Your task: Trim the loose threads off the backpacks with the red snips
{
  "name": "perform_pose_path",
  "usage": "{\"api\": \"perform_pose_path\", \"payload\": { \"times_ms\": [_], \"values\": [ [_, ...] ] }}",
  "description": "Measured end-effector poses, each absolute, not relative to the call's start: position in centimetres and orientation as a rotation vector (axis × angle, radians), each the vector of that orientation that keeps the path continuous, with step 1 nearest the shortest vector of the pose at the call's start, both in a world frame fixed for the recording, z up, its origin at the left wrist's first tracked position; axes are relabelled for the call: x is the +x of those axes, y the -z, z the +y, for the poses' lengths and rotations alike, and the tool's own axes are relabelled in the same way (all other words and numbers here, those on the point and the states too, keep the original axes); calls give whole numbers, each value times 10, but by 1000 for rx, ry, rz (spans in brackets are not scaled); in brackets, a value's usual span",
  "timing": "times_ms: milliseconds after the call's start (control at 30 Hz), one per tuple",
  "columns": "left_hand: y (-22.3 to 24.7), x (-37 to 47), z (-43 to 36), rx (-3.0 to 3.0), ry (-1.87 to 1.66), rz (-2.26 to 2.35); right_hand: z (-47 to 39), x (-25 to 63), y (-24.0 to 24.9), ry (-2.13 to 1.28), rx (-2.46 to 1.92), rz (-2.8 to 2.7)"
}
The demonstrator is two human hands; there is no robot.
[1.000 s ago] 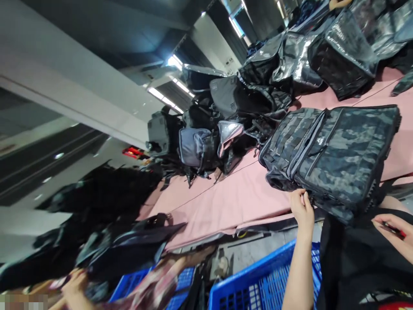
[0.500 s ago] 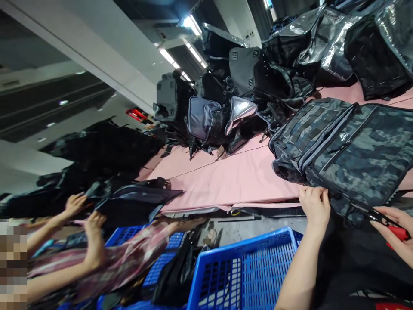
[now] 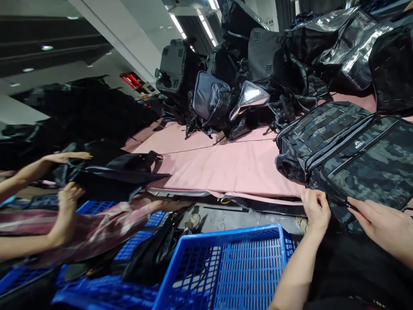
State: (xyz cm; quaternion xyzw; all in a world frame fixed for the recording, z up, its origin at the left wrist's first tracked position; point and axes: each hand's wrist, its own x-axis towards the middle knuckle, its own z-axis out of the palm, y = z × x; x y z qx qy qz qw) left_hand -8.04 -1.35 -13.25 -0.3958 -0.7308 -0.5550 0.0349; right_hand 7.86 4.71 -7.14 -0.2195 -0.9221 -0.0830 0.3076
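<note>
A grey-and-black camouflage backpack (image 3: 364, 159) lies on the pink-covered table at the right, its zipped sections facing up and a small white label on its front. My left hand (image 3: 315, 209) is closed in a pinch on the near edge of the backpack, by its lower left corner. Close to its right, my right hand (image 3: 382, 224) grips a slim black-and-red tool (image 3: 361, 212), whose dark tip points at the same edge. Fingers cover most of the tool, so its exact kind is unclear. What my left fingertips pinch is partly hidden.
A blue plastic crate (image 3: 232, 234) stands below the table edge in front of me. Black and silver-lined bags (image 3: 264, 56) are piled along the back of the pink table (image 3: 219, 168). At the left, a co-worker's hands (image 3: 69, 193) handle a dark bag (image 3: 109, 181).
My right hand has moved left along the backpack's edge, bringing the tool nearer my left hand. My left hand keeps its pinch. The view has shifted, and the co-worker's hands have moved.
</note>
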Motion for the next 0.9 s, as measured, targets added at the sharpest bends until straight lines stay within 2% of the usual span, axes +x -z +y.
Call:
{"api": "perform_pose_path", "payload": {
  "times_ms": [267,633,833,900],
  "values": [
    [134,-82,-17,-1271,1752,-2131,64,52,70,292,-347,-2496],
    [136,-79,-17,-1264,1810,-2146,71,50,78,371,-273,-2477],
    [134,-97,-26,-1158,2203,-2237,75,70,89,198,-323,-2507],
    [127,-116,-22,-1219,2206,-2225,77,79,95,169,-337,-2513]
  ]
}}
